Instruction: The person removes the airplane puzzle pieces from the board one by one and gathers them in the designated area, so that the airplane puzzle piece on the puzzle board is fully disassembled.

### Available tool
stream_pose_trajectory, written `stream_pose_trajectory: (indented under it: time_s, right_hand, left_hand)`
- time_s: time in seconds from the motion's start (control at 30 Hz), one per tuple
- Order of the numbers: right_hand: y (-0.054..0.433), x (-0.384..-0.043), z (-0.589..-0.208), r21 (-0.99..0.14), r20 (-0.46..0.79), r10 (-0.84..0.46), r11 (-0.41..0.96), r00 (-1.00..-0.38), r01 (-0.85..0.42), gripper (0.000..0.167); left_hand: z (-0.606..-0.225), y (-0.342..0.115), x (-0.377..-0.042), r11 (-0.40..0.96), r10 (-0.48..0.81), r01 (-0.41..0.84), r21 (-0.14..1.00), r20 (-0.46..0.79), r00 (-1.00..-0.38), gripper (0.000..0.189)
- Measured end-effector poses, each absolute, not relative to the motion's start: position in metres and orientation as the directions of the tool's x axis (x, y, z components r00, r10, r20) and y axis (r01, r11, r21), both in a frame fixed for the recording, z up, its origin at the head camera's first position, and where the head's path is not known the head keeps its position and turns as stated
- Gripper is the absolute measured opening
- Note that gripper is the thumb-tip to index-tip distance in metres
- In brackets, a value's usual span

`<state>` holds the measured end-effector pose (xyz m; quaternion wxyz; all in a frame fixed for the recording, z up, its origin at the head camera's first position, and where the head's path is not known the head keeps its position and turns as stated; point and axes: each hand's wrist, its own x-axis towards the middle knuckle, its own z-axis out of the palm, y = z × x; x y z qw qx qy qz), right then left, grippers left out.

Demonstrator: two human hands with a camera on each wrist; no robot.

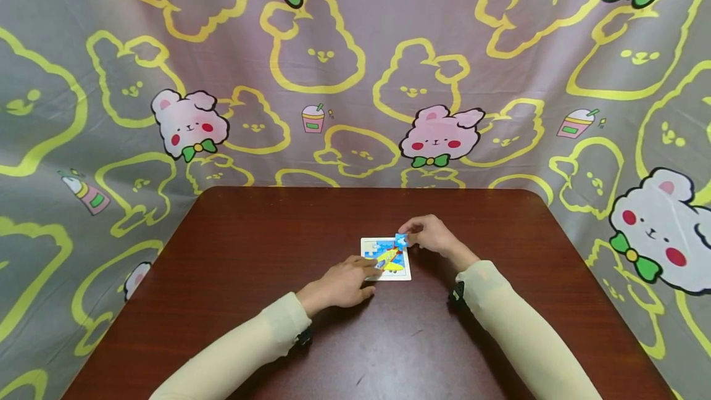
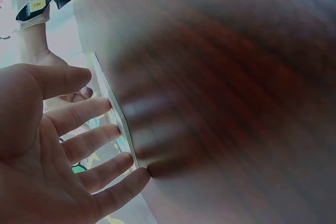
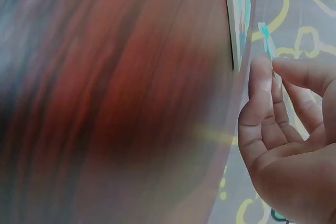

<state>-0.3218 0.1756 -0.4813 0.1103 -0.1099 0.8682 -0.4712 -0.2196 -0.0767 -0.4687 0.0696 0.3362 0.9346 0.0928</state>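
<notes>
Head view, just right of centre: the right hand (image 1: 432,234) had a blue puzzle piece (image 1: 401,240) pinched between thumb and finger, right over the puzzle board's (image 1: 397,278) upper-right corner! Left hand (image 1: 340,283), fingers nearly straight and gripping nothing, rested at the board's left side. Placing pieces looked like the step in hand; the next move seemingly called for lining this one up and pressing it flat.

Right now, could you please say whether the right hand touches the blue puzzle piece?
Touching: the right wrist view shows the right hand pinching one end of the puzzle piece.
</notes>
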Motion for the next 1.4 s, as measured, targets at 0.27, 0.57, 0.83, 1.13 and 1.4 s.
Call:
stream_pose_trajectory:
  time_s: [0.27,0.57,0.83,1.13,1.4]
  right_hand:
    - [0.191,-0.321,-0.481,-0.835,-0.099,-0.279,0.545,-0.955,-0.073,0.021]
    - [0.200,-0.322,-0.485,-0.817,-0.137,-0.260,0.575,-0.956,-0.039,0.020]
    - [0.203,-0.322,-0.486,-0.806,-0.128,-0.271,0.589,-0.954,-0.059,0.019]
    - [0.205,-0.323,-0.486,-0.773,-0.125,-0.271,0.629,-0.954,-0.078,0.018]
    - [0.206,-0.322,-0.484,-0.755,-0.141,-0.263,0.653,-0.954,-0.068,0.019]
  left_hand:
    - [-0.468,-0.077,-0.219,0.757,0.641,0.615,0.221,-0.068,-0.764,0.043]
    - [-0.468,-0.077,-0.218,0.767,0.630,0.600,0.227,-0.087,-0.772,0.043]
    - [-0.468,-0.075,-0.218,0.772,0.623,0.594,0.225,-0.086,-0.777,0.043]
    - [-0.469,-0.075,-0.219,0.767,0.628,0.598,0.231,-0.080,-0.774,0.043]
    - [-0.469,-0.075,-0.219,0.763,0.632,0.604,0.232,-0.072,-0.771,0.042]
